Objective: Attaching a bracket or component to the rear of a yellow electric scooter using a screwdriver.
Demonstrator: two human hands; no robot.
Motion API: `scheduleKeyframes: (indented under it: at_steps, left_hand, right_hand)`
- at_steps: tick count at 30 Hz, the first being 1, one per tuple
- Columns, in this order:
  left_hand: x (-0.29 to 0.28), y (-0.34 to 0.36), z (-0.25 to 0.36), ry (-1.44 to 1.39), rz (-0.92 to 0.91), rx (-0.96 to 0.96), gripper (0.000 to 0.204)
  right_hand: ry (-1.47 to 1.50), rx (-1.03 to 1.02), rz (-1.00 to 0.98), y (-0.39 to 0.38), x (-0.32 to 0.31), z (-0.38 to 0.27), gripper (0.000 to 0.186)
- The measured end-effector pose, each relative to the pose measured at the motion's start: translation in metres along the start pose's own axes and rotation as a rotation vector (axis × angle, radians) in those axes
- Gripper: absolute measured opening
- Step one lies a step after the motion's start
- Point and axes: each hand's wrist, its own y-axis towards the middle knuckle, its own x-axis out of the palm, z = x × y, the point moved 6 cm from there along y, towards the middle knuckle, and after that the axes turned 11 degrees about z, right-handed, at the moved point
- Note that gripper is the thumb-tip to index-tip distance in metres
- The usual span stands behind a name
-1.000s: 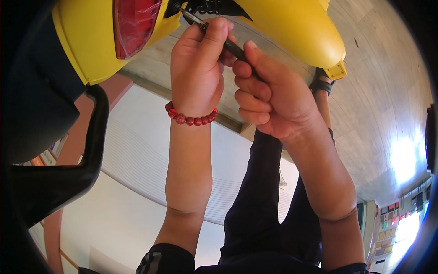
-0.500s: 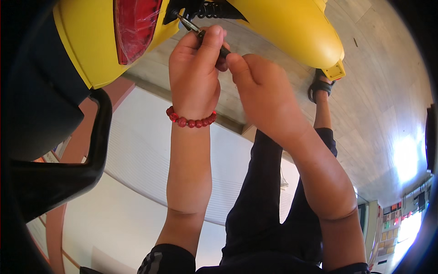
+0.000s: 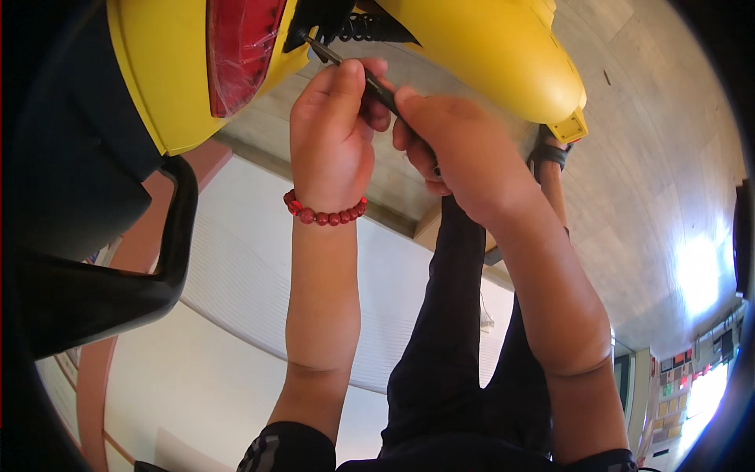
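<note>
A slim dark screwdriver [image 3: 381, 93] runs between my hands, its metal tip against the dark recess under the yellow scooter body [image 3: 161, 86]. My left hand [image 3: 326, 145], with a red bead bracelet [image 3: 326, 217] on its wrist, pinches the shaft close to the tip end. Behind it, my right hand [image 3: 472, 153] is closed round the handle, mostly hiding it. Just left of the tip is the red tail light [image 3: 242, 55]. What the tip touches inside the recess is too dark to make out.
A yellow rear fender [image 3: 495, 59] and black coil spring [image 3: 370, 27] are beyond my hands. At left, a black grab rail [image 3: 177, 228] curves out below a dark seat. White ridged panelling [image 3: 259, 244] lies beneath my arms, and grey wood-look floor [image 3: 653, 157] extends at right.
My right hand has turned and shifted slightly right and down, with its fingers now showing below the handle. More of the dark screwdriver shows between my hands.
</note>
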Motion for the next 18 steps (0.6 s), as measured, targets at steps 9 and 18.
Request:
scheduleKeyframes:
  at_steps: [9,18]
  left_hand:
    - [0.000,0.001,-0.002,-0.005,-0.029,-0.041,0.023]
    - [-0.001,-0.001,0.002,-0.048,-0.122,-0.073,0.026]
  right_hand:
    - [-0.830,-0.721,0.455,-0.029,0.007,-0.024,0.028]
    - [-0.093,-0.206,0.081,-0.009,0.001,-0.008,0.031]
